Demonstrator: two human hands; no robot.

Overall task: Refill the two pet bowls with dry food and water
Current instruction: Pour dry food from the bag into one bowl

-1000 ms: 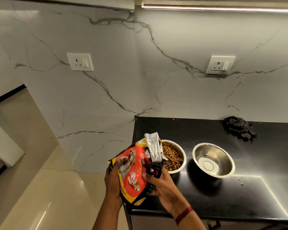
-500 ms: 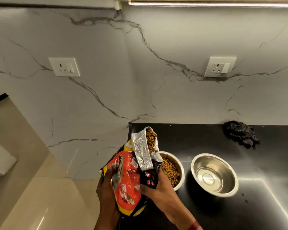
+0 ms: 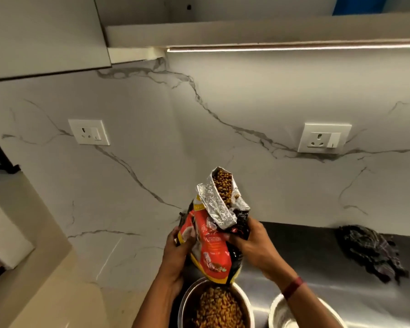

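Note:
A red and yellow pet food bag [image 3: 210,247] is held upright above the counter, its silver-lined mouth open at the top with brown kibble showing inside. My left hand [image 3: 175,256] grips the bag's left side and my right hand [image 3: 253,245] grips its right side near the folded foil. Right below the bag stands a steel bowl [image 3: 187,301] filled with kibble. A second steel bowl [image 3: 279,313] sits to its right, mostly hidden by my right forearm and cut by the frame's bottom edge.
The bowls rest on a black counter [image 3: 317,259] against a white marbled wall. A dark checked cloth [image 3: 369,252] lies crumpled at the back right. Two wall sockets [image 3: 323,138] sit above. The counter's left edge drops to a beige floor [image 3: 45,280].
The bag has been lifted and tipped back upright, its mouth now pointing up. The view tilted upward, so the bowls slid to the bottom edge.

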